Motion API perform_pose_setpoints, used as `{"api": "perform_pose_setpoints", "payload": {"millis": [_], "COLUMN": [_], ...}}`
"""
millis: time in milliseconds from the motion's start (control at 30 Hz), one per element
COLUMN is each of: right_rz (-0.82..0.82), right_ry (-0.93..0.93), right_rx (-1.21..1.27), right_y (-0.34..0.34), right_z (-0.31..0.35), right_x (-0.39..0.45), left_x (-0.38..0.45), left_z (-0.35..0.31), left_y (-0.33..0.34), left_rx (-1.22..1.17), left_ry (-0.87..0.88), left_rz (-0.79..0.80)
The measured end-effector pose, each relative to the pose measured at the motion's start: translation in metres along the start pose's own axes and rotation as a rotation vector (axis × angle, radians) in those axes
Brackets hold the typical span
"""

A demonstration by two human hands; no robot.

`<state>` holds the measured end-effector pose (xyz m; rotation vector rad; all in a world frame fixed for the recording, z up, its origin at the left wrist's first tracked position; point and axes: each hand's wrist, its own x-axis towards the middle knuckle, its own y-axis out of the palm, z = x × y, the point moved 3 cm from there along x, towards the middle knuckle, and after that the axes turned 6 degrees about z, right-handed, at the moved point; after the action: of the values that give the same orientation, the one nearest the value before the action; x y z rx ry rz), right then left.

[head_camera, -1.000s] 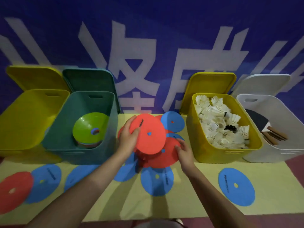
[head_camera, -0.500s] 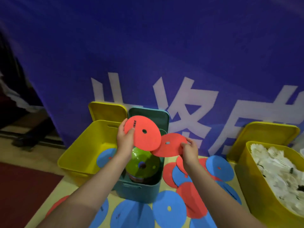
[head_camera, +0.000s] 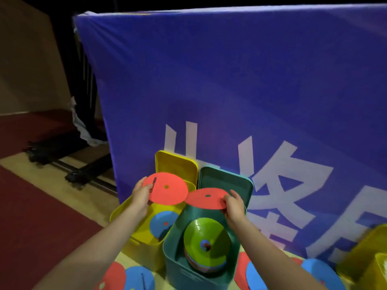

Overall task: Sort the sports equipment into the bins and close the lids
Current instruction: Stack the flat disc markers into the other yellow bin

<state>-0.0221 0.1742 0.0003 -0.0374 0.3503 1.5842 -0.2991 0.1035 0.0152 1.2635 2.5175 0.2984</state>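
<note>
The left hand (head_camera: 140, 195) pinches a red disc (head_camera: 167, 188) above the yellow bin (head_camera: 144, 235); the right hand (head_camera: 234, 206) pinches another red disc (head_camera: 206, 198) above the green bin (head_camera: 173, 243).

The yellow bin (head_camera: 364, 266) at the right is blurred and cut by the frame's edge, its contents unreadable. Red and blue discs (head_camera: 326, 273) along the bottom run out of frame. The green cone stack (head_camera: 206, 240) hides the teal bin's (head_camera: 178, 266) floor.
</note>
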Motion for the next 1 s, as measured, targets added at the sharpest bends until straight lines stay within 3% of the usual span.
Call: {"api": "perform_pose_setpoints", "payload": {"millis": [233, 367, 667, 1000], "right_rz": [-0.11, -0.176, -0.494, -0.762], "right_ry": [0.082, 0.104, -0.084, -0.179], "right_rx": [0.108, 0.093, -0.033, -0.014], "right_y": [0.055, 0.086, 0.113, 0.108], "right_z": [-0.062, -0.101, -0.131, -0.135], "right_x": [0.006, 0.012, -0.008, 0.004], "left_x": [0.061, 0.088, 0.139, 0.18], "left_z": [0.03, 0.054, 0.104, 0.164], "left_y": [-0.054, -0.076, -0.08, -0.056], "left_rx": [-0.027, 0.089, 0.488, 0.505], "left_ry": [-0.122, -0.179, -0.213, -0.379], "left_rz": [0.003, 0.08, 0.321, 0.389]}}
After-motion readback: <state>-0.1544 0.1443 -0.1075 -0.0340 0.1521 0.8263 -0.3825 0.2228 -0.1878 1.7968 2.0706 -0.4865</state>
